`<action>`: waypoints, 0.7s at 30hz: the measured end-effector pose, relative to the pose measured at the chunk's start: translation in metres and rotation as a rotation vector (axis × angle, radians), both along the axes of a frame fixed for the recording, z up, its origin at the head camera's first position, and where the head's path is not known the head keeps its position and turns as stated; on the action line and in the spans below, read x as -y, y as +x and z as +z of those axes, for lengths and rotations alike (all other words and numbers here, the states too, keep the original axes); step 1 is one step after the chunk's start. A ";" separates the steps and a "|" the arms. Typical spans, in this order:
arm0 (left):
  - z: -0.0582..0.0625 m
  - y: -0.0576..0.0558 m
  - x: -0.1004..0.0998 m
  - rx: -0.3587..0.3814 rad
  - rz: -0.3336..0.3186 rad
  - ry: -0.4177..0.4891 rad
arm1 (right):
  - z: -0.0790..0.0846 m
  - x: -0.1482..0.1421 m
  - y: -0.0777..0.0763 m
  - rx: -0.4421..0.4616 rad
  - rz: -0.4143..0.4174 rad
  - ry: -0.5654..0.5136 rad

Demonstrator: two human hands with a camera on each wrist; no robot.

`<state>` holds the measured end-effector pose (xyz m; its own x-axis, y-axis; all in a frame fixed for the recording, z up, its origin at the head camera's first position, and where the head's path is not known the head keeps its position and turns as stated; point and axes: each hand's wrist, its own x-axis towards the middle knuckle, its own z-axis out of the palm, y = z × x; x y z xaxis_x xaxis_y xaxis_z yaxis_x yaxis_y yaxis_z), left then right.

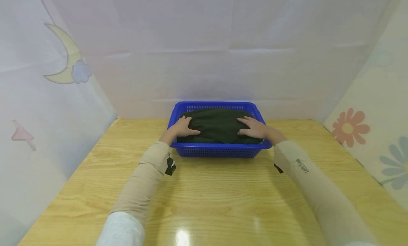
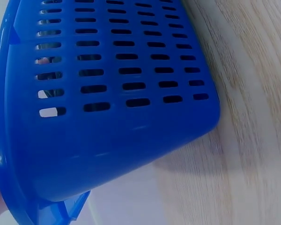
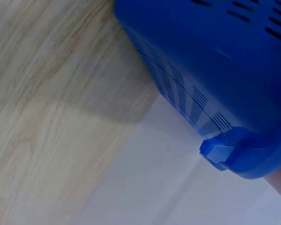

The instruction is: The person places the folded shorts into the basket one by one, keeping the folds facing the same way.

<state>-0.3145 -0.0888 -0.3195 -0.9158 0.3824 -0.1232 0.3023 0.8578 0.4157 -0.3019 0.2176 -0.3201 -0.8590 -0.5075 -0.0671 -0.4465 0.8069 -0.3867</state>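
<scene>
A blue plastic basket (image 1: 216, 146) with slotted walls stands on the wooden table near the back wall. Dark green cloth (image 1: 216, 125) fills it; whether it is a garment cannot be told. My left hand (image 1: 183, 127) reaches over the basket's left side and rests on the cloth, fingers spread. On the opposite side my right hand (image 1: 254, 127) lies on the cloth likewise, thumb apart from the fingers. Both wrist views mostly show the basket's outer walls (image 2: 131, 126), (image 3: 192, 47), with only a sliver of skin at the edge, so the fingers are hidden there.
The wooden table (image 1: 204, 196) extends in front of the basket and to both sides. A pale wall covering (image 1: 204, 68) rises right behind it. Printed side sheets carry a moon (image 1: 68, 54) at left and a red flower (image 1: 349, 128) at right.
</scene>
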 end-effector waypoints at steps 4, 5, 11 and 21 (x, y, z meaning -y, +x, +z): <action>-0.001 -0.001 0.001 -0.092 -0.022 0.019 | -0.003 0.000 -0.002 -0.071 -0.029 -0.035; -0.001 -0.001 0.001 -0.110 -0.027 0.026 | -0.003 -0.001 -0.002 -0.083 -0.042 -0.050; 0.000 0.002 0.000 -0.182 -0.005 0.077 | -0.003 -0.002 -0.002 -0.184 -0.069 -0.087; 0.003 0.018 -0.006 -0.268 0.052 0.063 | -0.004 -0.002 0.003 -0.243 -0.070 -0.098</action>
